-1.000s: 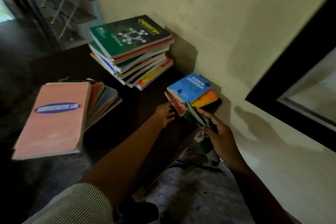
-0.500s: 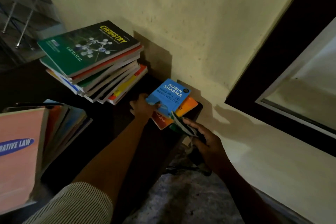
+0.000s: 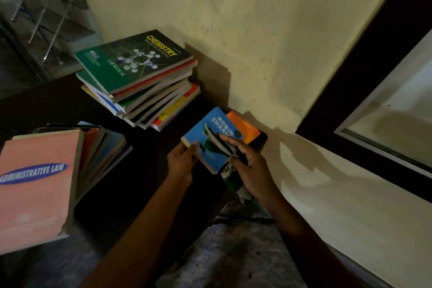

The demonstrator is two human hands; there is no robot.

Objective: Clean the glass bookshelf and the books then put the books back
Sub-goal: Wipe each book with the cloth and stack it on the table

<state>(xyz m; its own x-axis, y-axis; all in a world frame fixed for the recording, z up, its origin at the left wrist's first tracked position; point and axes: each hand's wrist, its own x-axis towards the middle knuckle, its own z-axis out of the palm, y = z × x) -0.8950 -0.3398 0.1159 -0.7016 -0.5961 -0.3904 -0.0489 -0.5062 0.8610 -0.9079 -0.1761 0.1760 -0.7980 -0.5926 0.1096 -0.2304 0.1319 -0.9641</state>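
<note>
Dim, grainy; hard shadows on wall (image 3: 233, 18); wide-angle edge distortion.

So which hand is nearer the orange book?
Right. The right hand, holding a cloth, is just in front of the orange book; the left hand grips the blue book at its near-left corner, farther away.

A pale yellow plastered wall (image 3: 257, 30) fills the upper middle of the scene, dotted with small dark specks and scuffs. To the right of the wall, set against it, a thick black frame (image 3: 364, 72) slants from the top edge down to the right edge, and inside it lies a pale, dim pane (image 3: 397, 110). Soft shadows fall across the wall's lower part. At the foot of the wall, a dark flat surface (image 3: 149, 159) spreads to the left. Below the wall, nearest the viewer, is a speckled grey floor (image 3: 233, 264).
</note>
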